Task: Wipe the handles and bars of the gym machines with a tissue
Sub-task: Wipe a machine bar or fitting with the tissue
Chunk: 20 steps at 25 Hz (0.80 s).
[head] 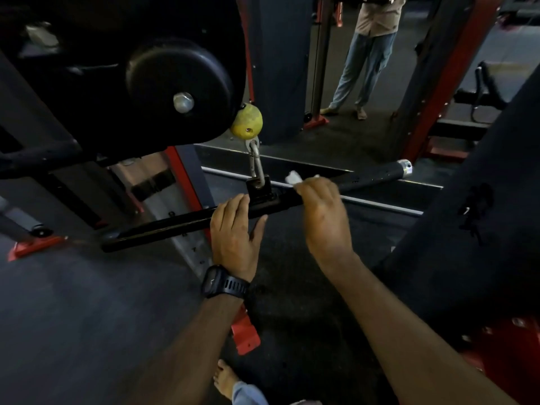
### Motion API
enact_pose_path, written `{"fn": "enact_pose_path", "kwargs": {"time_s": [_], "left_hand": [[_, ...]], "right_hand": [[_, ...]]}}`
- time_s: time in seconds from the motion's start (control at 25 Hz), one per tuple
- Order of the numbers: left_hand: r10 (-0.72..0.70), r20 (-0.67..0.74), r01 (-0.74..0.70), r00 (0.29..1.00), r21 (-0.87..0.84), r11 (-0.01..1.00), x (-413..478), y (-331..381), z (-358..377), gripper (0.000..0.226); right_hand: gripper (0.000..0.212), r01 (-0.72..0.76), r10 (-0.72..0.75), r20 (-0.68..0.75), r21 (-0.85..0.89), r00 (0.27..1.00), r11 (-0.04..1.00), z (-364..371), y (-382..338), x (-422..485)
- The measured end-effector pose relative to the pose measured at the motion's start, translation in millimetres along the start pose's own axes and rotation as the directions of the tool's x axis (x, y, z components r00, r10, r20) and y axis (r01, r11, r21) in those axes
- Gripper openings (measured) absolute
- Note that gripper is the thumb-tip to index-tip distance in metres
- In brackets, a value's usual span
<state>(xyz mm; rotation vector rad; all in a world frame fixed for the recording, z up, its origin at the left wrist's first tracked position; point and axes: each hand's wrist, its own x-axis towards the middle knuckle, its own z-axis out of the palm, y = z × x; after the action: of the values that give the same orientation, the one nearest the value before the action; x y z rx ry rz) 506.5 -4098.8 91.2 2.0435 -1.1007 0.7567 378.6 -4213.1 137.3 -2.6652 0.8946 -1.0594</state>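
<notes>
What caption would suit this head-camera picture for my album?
Gym hygiene: right hand grips the hanging black bar through a white tissue; left hand holds it steady.

A long black bar (163, 229) hangs tilted, right end higher, a crumpled white tissue (293, 177) against its middle.

Bar (175, 226) left stretch open; carabiner (257, 165), yellow ball (247, 121) block above centre; dark pad (438, 244) crowds right

Both forearms reach forward, left grip (233, 226) hooked with thumb splayed, right grip (321, 211) clenched tight.
</notes>
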Motion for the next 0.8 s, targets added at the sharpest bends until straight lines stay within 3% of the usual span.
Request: {"fn": "enact_pose_path", "kwargs": {"time_s": [0.08, 0.24, 0.36, 0.48, 0.64, 0.76, 0.8], "left_hand": [[0.033, -0.014, -0.033, 0.999, 0.000, 0.999, -1.0, -1.0, -1.4, 0.047], [0.127, -0.012, -0.127, 0.992, 0.039, 0.991, -7.1, -4.1, -5.7, 0.044], [0.173, -0.007, -0.173, 0.985, 0.034, 0.984, -15.7, -12.1, -15.0, 0.041], [0.175, -0.027, -0.174, 0.984, 0.038, 0.984, -20.5, -13.0, -20.3, 0.038], [0.170, -0.045, -0.168, 0.984, 0.046, 0.985, -24.5, -6.1, -24.7, 0.037], [0.186, -0.037, -0.185, 0.982, 0.041, 0.982, -27.1, -6.7, -29.1, 0.037], [0.179, -0.043, -0.177, 0.983, 0.040, 0.983, -28.3, -7.1, -30.4, 0.036]], "right_hand": [[0.036, 0.125, -0.125, 0.008, 0.002, 0.992, 0.992, -0.3, 0.2, -8.0], [0.034, 0.001, 0.000, -0.059, 0.016, 0.998, 1.000, -5.2, 7.8, -7.8], [0.032, 0.119, -0.119, -0.035, 0.017, 0.992, 0.993, -4.0, 8.5, -9.0], [0.030, 0.060, -0.057, -0.032, 0.071, 0.998, 0.996, -5.2, 0.0, -10.5], [0.034, 0.270, -0.271, 0.035, 0.018, 0.962, 0.963, -7.2, 14.1, -18.7], [0.036, 0.082, -0.080, -0.050, 0.039, 0.996, 0.996, -11.9, 27.6, -13.9], [0.037, 0.104, -0.104, -0.030, 0.018, 0.994, 0.994, -11.5, 28.2, -14.8]]}}
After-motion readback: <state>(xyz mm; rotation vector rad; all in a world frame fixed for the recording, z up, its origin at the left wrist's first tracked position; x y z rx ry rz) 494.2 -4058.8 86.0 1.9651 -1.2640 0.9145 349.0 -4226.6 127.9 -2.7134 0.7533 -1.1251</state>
